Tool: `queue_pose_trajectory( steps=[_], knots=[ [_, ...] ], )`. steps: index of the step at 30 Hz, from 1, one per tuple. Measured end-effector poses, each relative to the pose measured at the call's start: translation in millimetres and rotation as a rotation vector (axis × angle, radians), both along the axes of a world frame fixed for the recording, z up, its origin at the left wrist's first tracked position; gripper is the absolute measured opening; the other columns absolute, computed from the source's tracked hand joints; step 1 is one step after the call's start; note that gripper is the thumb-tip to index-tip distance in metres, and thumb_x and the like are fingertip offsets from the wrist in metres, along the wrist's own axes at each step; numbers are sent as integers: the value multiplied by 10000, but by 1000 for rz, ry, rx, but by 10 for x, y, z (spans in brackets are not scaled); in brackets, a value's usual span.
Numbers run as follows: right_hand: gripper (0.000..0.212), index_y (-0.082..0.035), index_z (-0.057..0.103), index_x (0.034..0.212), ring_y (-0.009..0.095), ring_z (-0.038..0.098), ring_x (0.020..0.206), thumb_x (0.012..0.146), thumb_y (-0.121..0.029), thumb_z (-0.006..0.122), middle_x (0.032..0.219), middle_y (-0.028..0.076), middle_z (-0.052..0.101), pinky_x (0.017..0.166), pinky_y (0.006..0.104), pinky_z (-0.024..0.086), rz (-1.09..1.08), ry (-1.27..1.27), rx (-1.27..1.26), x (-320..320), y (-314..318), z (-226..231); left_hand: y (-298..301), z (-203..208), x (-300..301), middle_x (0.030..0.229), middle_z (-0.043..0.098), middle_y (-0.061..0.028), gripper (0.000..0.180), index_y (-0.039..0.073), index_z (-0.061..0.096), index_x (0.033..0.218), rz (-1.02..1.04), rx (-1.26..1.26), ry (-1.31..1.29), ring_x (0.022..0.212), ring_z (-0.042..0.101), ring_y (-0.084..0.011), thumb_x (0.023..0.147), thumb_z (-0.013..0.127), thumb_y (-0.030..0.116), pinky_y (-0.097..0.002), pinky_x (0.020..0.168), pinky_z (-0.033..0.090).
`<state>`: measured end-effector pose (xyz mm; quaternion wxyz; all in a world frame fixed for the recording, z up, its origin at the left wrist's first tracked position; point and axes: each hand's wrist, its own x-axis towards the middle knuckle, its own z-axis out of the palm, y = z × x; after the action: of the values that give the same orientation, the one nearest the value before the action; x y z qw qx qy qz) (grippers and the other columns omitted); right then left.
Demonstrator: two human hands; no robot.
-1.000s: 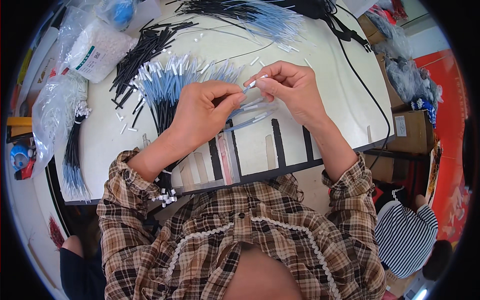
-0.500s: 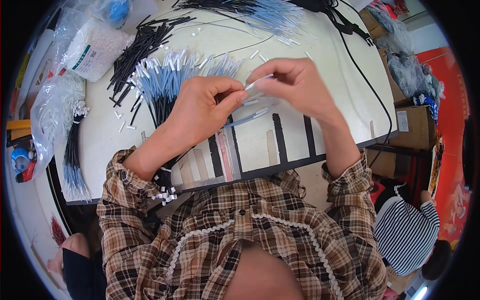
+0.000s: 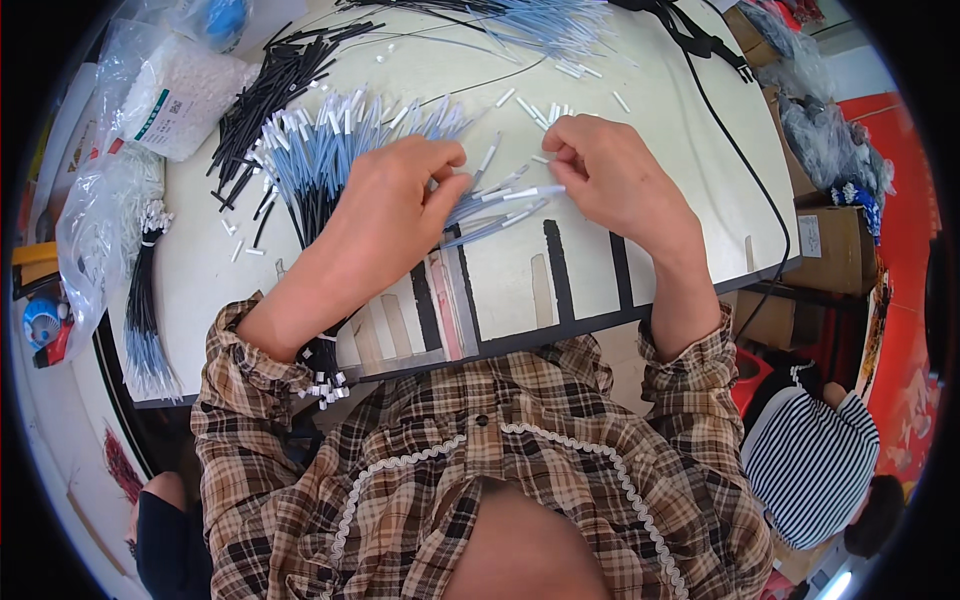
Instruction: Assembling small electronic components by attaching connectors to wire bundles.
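Observation:
My left hand (image 3: pixel 405 185) is closed above the table, thumb against curled fingers. Light-blue wires (image 3: pixel 475 207), some with white sleeves on their ends, fan out to the right from under it; its grip on them is partly hidden. My right hand (image 3: pixel 628 180) pinches with thumb and fingers, and a small white sleeve (image 3: pixel 540 159) shows at the fingertips. Just below them lies a white-sleeved wire end (image 3: pixel 540 191). Left of my left hand is a thick bundle of black and blue wires (image 3: pixel 305 160) with white tips, partly covered by my forearm.
Loose white sleeves (image 3: pixel 507 98) and black tubes (image 3: pixel 290 80) lie on the table (image 3: pixel 690 210). A tied wire bundle (image 3: pixel 150 290) and a plastic bag of white pieces (image 3: pixel 185 95) are left. A black cord (image 3: pixel 745 180) crosses the right side. Another person (image 3: pixel 810 460) is lower right.
My hands have come apart: the right moved to the right and the left drew back slightly left. The blue wires between them now show more clearly.

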<state>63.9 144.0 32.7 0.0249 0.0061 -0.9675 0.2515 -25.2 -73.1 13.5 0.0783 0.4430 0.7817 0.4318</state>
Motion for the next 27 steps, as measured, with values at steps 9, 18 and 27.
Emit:
queue_pose_trajectory(
  steps=[9,18,27],
  knots=[
    [67,-5,532,852,343,579,720,797,-38,551,834,145,543,635,414,471,42,85,131,-17,-116,-48,94,-25,-157,851,626,-172,247,-3,617,963,120,-357,193,762,624,-366,798,661,175,-426,669,507],
    [73,-4,534,872,331,575,742,804,-19,555,846,138,540,666,397,471,20,117,127,-60,-74,-136,76,29,-153,845,637,-142,192,18,675,959,146,-60,-37,712,622,-323,809,655,136,-375,646,490],
    [73,20,560,883,269,625,706,819,-11,573,803,134,599,616,348,498,-24,250,-25,-74,-45,-66,80,55,-67,809,641,-42,195,-10,648,1046,113,73,-187,634,491,-68,881,619,89,-214,588,427]
  ],
)
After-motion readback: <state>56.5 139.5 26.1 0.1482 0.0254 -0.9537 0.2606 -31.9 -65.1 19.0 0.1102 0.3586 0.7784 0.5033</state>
